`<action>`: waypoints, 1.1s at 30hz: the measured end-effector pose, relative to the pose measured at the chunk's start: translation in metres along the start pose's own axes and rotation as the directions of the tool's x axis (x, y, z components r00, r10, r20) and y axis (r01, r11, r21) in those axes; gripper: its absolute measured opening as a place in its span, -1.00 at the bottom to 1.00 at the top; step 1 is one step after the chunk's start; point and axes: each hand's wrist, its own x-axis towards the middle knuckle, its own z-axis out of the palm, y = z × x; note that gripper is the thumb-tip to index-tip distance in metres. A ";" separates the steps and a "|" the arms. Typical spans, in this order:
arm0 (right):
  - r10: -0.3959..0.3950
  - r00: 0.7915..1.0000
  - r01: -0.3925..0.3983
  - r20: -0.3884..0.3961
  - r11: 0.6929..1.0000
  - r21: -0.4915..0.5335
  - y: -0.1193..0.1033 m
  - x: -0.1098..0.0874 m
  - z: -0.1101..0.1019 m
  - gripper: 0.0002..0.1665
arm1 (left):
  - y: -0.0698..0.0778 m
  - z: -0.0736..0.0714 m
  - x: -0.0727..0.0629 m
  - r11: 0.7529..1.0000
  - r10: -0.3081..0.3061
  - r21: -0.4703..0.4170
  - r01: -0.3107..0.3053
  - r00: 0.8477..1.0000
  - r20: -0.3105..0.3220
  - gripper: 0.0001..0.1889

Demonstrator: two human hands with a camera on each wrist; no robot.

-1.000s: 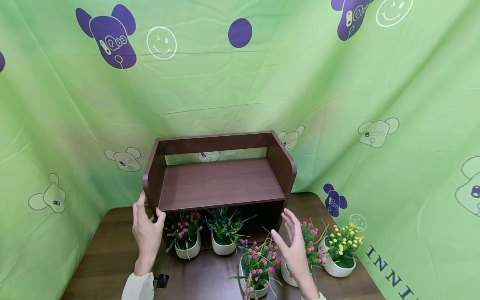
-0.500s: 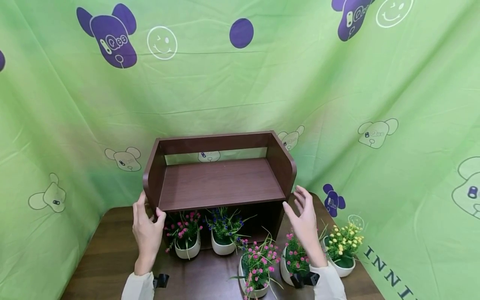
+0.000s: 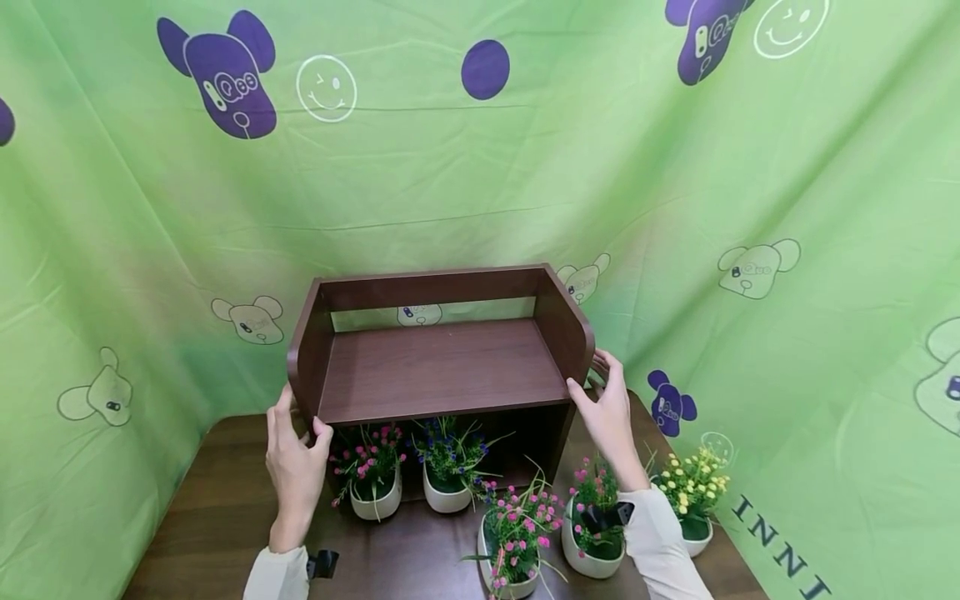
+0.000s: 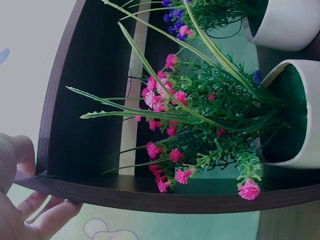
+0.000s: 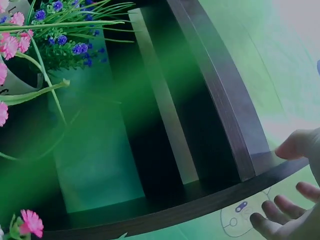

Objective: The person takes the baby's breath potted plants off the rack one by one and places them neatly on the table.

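Observation:
A dark brown two-tier wooden shelf (image 3: 442, 367) stands on the table. My left hand (image 3: 295, 462) holds its left side panel, thumb at the front edge and fingers along the outside. At the right panel, my right hand (image 3: 606, 412) has its thumb right at the front edge. Its fingers (image 5: 287, 207) are spread outside that panel in the right wrist view. Inside the lower tier, a white pot of pink flowers (image 3: 375, 500) is at the left, beside a white pot of blue flowers (image 3: 447, 497).
In front of the shelf stands another potted pink plant (image 3: 517, 537). To its right are one more pink one (image 3: 592, 560), partly behind the right wrist, and a yellow one (image 3: 690, 483) overlapped by the sleeve. A green printed curtain (image 3: 465, 192) hangs behind the brown table (image 3: 198, 500).
My right hand has moved up and away from above the front pink plants to the shelf's right panel. The left hand has stayed at the left panel.

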 end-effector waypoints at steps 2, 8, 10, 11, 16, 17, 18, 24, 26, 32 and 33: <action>-0.001 1.000 0.001 -0.013 1.000 0.005 0.000 0.002 0.003 -0.21 | 0.000 0.000 0.000 1.000 0.002 0.002 -0.002 1.000 -0.002 -0.23; -0.019 0.999 0.018 -0.043 0.999 -0.042 -0.001 0.005 0.007 -0.20 | 0.001 0.001 0.002 1.000 0.007 0.004 -0.007 1.000 -0.009 -0.25; -0.029 0.999 0.026 -0.046 0.998 -0.052 0.000 0.005 0.007 -0.21 | 0.001 0.001 0.002 1.000 0.007 0.004 -0.007 1.000 -0.009 -0.25; -0.033 0.998 0.030 -0.046 0.998 -0.053 0.000 0.005 0.007 -0.21 | 0.001 0.001 0.001 1.000 0.007 0.003 -0.007 1.000 -0.009 -0.25; -0.048 0.997 0.045 -0.052 0.998 -0.053 0.000 0.003 0.007 -0.23 | 0.000 0.000 0.000 1.000 0.010 0.001 -0.010 1.000 -0.007 -0.24; -0.049 0.997 0.046 -0.052 0.998 -0.051 0.000 0.003 0.007 -0.23 | 0.000 0.000 0.000 1.000 0.011 0.003 -0.011 1.000 -0.007 -0.24; -0.050 0.997 0.047 -0.054 0.998 -0.051 0.001 0.002 0.008 -0.23 | 0.000 0.000 0.000 1.000 0.013 0.004 -0.013 1.000 -0.006 -0.24; -0.039 0.998 0.035 -0.053 0.996 -0.083 0.004 0.000 0.008 -0.21 | 0.001 0.000 0.001 1.000 0.011 0.013 -0.011 1.000 0.003 -0.24; -0.035 0.998 0.030 -0.049 0.996 -0.088 0.006 -0.002 0.008 -0.20 | 0.001 0.000 0.001 1.000 0.007 0.023 -0.007 1.000 0.007 -0.24; -0.043 0.998 0.039 -0.038 0.994 -0.098 0.009 -0.003 0.008 -0.23 | 0.001 -0.002 0.001 0.999 -0.028 0.020 0.027 0.999 0.041 -0.25; -0.047 0.998 0.044 -0.037 0.994 -0.099 0.009 -0.004 0.008 -0.24 | 0.001 -0.003 0.001 0.999 -0.038 0.017 0.038 0.998 0.049 -0.25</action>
